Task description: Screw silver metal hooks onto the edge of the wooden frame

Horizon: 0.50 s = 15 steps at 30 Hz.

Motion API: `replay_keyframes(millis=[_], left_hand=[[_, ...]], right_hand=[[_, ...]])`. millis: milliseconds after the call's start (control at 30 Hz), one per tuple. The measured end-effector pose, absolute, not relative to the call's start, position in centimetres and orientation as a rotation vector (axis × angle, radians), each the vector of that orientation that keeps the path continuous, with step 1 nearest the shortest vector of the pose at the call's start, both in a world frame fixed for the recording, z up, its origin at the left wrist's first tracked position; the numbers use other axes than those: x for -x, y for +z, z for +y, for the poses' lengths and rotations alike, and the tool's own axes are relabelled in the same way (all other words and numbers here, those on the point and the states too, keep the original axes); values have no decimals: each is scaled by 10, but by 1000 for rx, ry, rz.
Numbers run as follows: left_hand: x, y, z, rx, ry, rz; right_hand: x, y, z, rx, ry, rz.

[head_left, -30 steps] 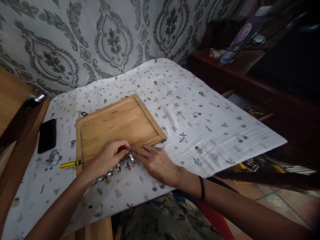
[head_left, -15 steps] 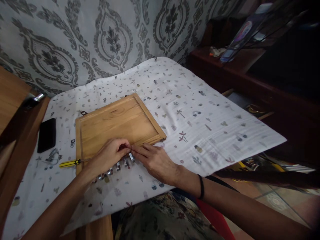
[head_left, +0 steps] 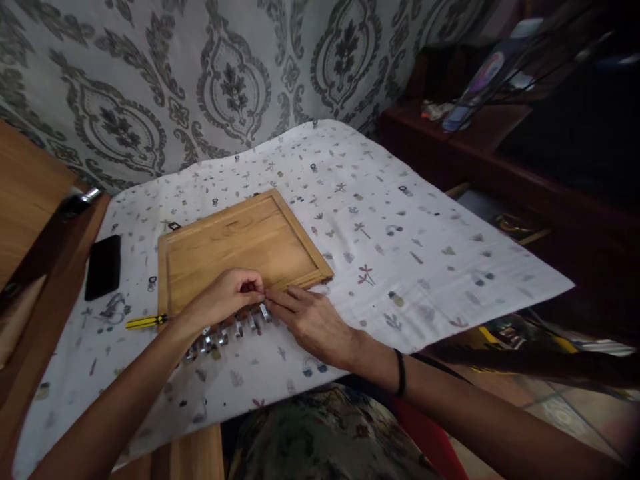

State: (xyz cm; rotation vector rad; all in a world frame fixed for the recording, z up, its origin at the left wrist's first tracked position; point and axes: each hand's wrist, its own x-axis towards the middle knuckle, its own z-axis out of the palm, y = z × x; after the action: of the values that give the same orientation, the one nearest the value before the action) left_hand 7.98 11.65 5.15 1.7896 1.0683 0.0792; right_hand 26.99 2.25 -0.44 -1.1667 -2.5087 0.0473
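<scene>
A wooden framed panel lies flat on the patterned white cloth. Along its near edge runs a row of several shiny metal hooks. My left hand rests over that edge, thumb and fingers closed in a pinch; whatever sits between the tips is too small to make out. Touching close by, my right hand has its fingers pressed together at the rightmost hook, tips meeting those of the left. A screwdriver with a yellow and black handle lies left of my left wrist, its shaft end partly hidden.
A black phone lies on the cloth at the left. Dark wooden furniture stands at the right, with a bottle on top and an open drawer. A patterned curtain hangs behind the table.
The view has shifted slightly, so the panel, phone and screwdriver appear a little farther right. Both hands keep nearly the same place at the panel's near edge.
</scene>
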Motion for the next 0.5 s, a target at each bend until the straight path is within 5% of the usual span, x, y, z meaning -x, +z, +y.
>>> replay_keyframes(millis=[500], left_hand=[[-73,53,105,-1990,204,1088]], right_hand=[[-269,-8,23,1169,75,-2500]])
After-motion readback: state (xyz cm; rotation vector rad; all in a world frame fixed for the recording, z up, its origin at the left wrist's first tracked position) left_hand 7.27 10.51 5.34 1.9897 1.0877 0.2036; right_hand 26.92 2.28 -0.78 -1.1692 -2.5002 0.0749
